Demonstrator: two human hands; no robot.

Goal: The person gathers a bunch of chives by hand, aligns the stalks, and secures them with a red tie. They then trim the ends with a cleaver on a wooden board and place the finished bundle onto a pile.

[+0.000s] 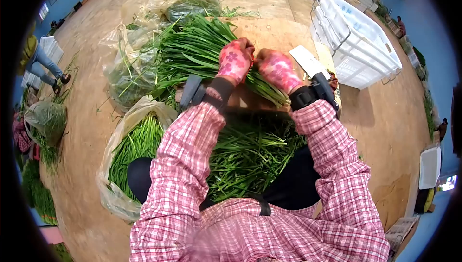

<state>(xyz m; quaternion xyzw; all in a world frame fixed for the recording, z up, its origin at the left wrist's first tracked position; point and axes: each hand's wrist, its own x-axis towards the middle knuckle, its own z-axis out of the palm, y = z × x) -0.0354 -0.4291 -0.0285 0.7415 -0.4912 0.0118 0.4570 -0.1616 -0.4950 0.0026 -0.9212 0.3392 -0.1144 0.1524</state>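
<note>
"Where's my bunch?"
"The bunch (192, 50) lies across your bench (269, 29). Your left grip (235, 61) curls over it, your right grip (277, 68) curls above its stems (269, 90); I can't tell whether either is pressed together, or on what."
"How will it handle?"
"Probably light, floppy at the leaf end, easily bruised, perhaps slick. You'd best hold it by the firmer stems."
"Containers?"
"A clear bag (120, 206), open beside your left knee (139, 178), holds greens (139, 139). The white crate (361, 67) stands right of your bench, its contents unclear."
</note>
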